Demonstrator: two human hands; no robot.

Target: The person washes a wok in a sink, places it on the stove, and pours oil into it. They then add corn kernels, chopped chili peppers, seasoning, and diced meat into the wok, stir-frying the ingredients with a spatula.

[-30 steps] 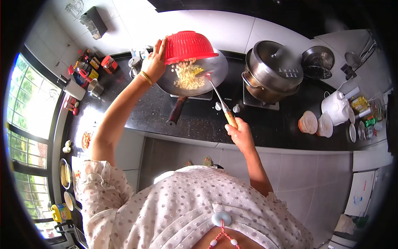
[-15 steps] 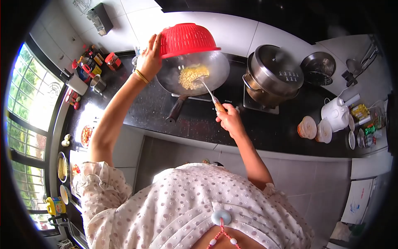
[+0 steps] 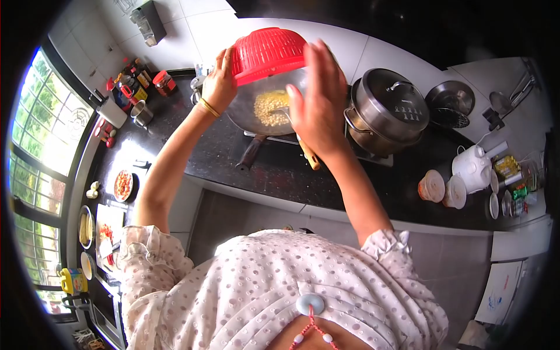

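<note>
Gripping a tipped, ribbed red basket [image 3: 269, 52] above the pan [image 3: 245, 111], the left hand [image 3: 220, 83] is curled; the right hand [image 3: 319, 111] is open, empty; the bench's [image 3: 256, 182] edge fronts the pan.

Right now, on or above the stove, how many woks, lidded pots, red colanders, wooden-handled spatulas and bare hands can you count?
Wok: 1
Lidded pot: 1
Red colander: 1
Wooden-handled spatula: 1
Bare hands: 2, left hand and right hand
Total: 6
</note>
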